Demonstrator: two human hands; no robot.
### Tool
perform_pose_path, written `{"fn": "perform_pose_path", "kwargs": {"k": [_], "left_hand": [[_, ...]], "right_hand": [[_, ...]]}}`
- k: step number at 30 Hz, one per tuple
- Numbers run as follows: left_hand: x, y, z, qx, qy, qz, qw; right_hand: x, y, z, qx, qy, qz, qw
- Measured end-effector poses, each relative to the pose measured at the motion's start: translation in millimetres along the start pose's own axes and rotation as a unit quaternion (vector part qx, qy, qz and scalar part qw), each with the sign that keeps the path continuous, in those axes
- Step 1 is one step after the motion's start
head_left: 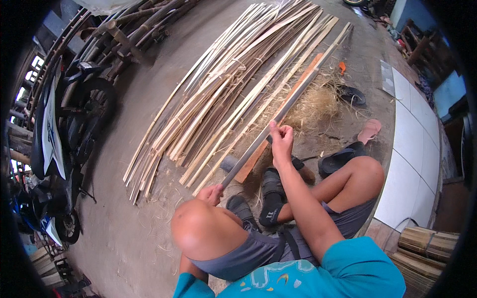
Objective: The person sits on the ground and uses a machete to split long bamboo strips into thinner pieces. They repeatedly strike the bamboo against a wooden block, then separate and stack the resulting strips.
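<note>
Both hands are gripping the long bamboo strip, left hand low, right hand higher; splintered edges could be cutting those fingers.

A parked motorcycle stands left; a pink sandal lies near white floor tiles.

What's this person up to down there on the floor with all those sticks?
A person sits on the concrete floor working a long bamboo strip. The left hand grips its near end by the knee; the right hand holds it further up. A big pile of split bamboo strips lies ahead, with loose shavings beside it.
</note>
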State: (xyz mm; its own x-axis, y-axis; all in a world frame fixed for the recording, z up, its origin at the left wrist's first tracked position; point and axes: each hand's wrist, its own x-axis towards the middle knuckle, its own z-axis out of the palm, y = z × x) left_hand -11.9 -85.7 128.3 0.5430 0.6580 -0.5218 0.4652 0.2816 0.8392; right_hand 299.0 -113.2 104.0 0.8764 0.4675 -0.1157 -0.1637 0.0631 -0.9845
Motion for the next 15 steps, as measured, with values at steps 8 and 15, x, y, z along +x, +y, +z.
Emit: {"fn": "perform_pose_path", "kwargs": {"k": [8, 15], "left_hand": [[-116, -59, -49, 0.114, 0.121, -0.060, 0.984], [-178, -69, -78, 0.170, 0.118, -0.182, 0.961]], "right_hand": [[77, -15, 0, 0.385, 0.065, 0.371, 0.842], [40, 30, 22, 0.396, -0.042, 0.379, 0.836]]}}
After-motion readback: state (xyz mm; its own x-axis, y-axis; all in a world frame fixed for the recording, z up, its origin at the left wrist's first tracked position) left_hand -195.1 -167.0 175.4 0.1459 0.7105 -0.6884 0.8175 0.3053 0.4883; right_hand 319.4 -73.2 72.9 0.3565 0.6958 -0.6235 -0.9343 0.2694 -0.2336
